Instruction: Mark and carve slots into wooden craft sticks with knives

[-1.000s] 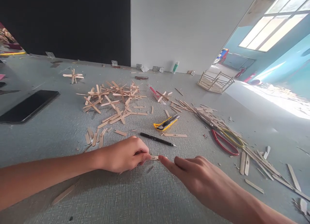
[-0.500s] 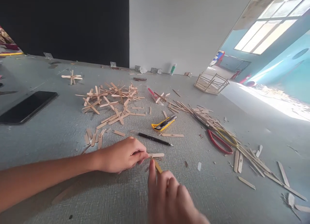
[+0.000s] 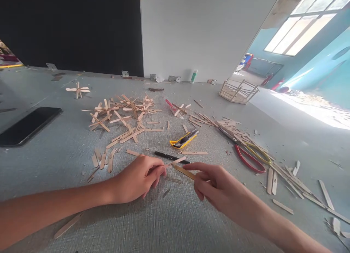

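Observation:
Between the thumb and fingers of my left hand is a wooden craft stick, raised a little off the table and tilted up to the right. A small slot shows in it. My right hand grips a slim, yellowish, flat tool, its index finger stretched along the top. The tool's tip meets the stick near the slot; what kind of tip it is I cannot make out. Just behind the stick lies a black pen. Beyond that are a slotted craft stick and a yellow utility knife.
Star-shaped stick assemblies lie in a cluster at the back left. On the right, scissors rest among loose sticks. A phone lies at the left, a stick frame at the back right. A black and grey panel stands behind.
My right hand has swung from below the stick to its right side, still with the yellowish tool. My left hand has lifted and tilted the craft stick. The view has shifted slightly.

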A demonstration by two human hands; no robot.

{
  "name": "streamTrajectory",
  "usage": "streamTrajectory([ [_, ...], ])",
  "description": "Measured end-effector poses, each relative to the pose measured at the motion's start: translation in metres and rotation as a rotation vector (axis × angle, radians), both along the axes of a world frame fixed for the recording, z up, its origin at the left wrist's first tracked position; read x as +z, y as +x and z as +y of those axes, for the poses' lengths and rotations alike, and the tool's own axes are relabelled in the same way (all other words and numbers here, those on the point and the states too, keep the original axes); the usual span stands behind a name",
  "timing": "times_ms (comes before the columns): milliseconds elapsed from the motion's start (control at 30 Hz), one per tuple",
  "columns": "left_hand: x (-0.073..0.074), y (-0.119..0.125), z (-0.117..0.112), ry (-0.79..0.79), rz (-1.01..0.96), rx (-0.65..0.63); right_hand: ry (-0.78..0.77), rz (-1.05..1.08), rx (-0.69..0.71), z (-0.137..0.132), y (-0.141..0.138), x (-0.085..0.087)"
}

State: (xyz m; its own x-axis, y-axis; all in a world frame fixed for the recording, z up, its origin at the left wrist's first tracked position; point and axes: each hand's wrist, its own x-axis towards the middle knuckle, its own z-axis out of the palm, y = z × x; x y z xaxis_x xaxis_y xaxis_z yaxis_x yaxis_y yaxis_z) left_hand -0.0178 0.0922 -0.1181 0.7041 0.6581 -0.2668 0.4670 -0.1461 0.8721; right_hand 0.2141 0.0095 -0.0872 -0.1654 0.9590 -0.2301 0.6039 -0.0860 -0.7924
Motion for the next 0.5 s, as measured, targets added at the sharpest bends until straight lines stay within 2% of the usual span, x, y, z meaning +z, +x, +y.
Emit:
streamTrajectory([
  [67, -0.003, 0.000, -0.003, 0.040, -0.011, 0.026, -0.009, 0.138, -0.105, -0.008, -0.012, -0.010],
  [167, -0.007, -0.001, -0.006, 0.076, -0.039, 0.051, 0.071, 0.143, -0.164, -0.020, -0.032, -0.025],
  [300, -0.010, 0.000, -0.008, 0.126, -0.073, 0.055, 0.035, 0.196, -0.105, -0.031, -0.052, -0.039],
  [400, -0.012, 0.000, -0.007, 0.188, -0.104, 0.046, -0.055, 0.256, -0.068, -0.033, -0.060, -0.043],
  [500, -0.014, -0.001, -0.006, 0.250, -0.132, 0.035, -0.060, 0.211, -0.049, -0.026, -0.053, -0.033],
])
